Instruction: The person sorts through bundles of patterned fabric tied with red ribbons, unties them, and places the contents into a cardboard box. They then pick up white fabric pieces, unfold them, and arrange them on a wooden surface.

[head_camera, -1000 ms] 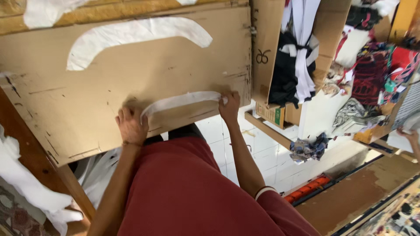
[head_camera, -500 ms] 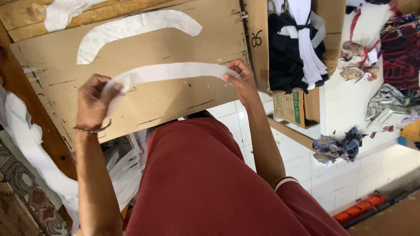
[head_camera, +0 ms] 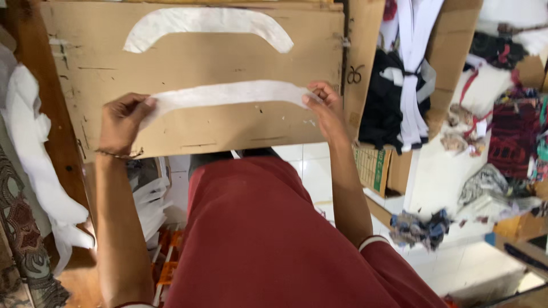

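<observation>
Overhead, a flat brown cardboard sheet (head_camera: pixel 228 125) serves as the work surface. Both hands pinch a long curved white fabric strip (head_camera: pixel 228 94) lying across it: left hand (head_camera: pixel 123 120) closed on one end, right hand (head_camera: pixel 325 105) on the other. Another white curved fabric piece (head_camera: pixel 205 25) lies farther up. White tiled floor (head_camera: pixel 445 177) with scattered cloth scraps (head_camera: pixel 419 228) shows below.

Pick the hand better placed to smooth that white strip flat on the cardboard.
Left, probably. The left hand pinches only the strip end over open cardboard; the right hand sits at the board's edge.
</observation>
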